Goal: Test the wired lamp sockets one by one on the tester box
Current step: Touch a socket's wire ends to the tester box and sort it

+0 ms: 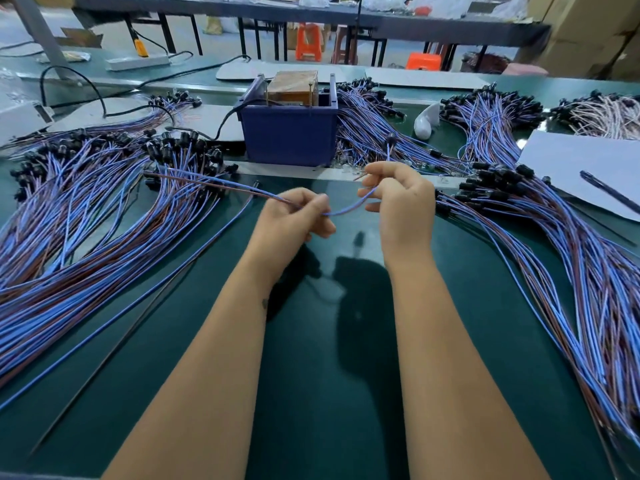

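Green table (325,393) fills the lower frame; a second long table and two orange stools (308,41) sit in the background at top.

Blue tester box (289,128) stands at upper centre, with a brown block inside and a black cord entering on its left side.

Wired sockets: four heaps counted. One large heap (86,209) at left, black sockets at its far end and blue and brown leads running toward the lower left. One heap (367,133) just right of the box. One large heap (571,258) at right, leads sweeping to the lower right edge. One paler heap (602,116) at upper right. Individual sockets too many to count.

Two hands in view, centre frame, raised over the table in front of the box. Left hand (298,216) has its fingers curled, pinching a blue and brown lead (214,183) that stretches away to the upper left. Right hand (398,202) has its fingers curled round a blue lead (349,207) that arcs between the two hands. One socket (391,137) stands up on a lead above the right hand; I cannot tell whether it belongs to the held lead.

One white sheet (568,164) at right with one dark pen (609,192) lying on it. One white power strip (138,61) at upper left.
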Motion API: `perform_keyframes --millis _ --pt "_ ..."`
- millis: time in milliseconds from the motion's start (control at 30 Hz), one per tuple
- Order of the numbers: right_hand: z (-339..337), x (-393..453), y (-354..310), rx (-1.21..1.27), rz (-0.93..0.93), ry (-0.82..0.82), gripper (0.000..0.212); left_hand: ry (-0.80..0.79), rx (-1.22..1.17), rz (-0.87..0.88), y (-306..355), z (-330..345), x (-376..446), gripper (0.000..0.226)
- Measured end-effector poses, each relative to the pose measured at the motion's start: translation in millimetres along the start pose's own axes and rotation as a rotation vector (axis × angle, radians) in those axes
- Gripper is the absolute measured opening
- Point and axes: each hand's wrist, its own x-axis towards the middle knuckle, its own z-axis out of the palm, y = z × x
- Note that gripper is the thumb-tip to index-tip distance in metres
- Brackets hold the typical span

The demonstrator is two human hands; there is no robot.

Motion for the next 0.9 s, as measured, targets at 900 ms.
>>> perform_keyframes --millis 900 --pt "-91 47 2 -1.611 -0.068 -0.134 0.037 0.172 0.48 0.041 -6 18 -3 0.021"
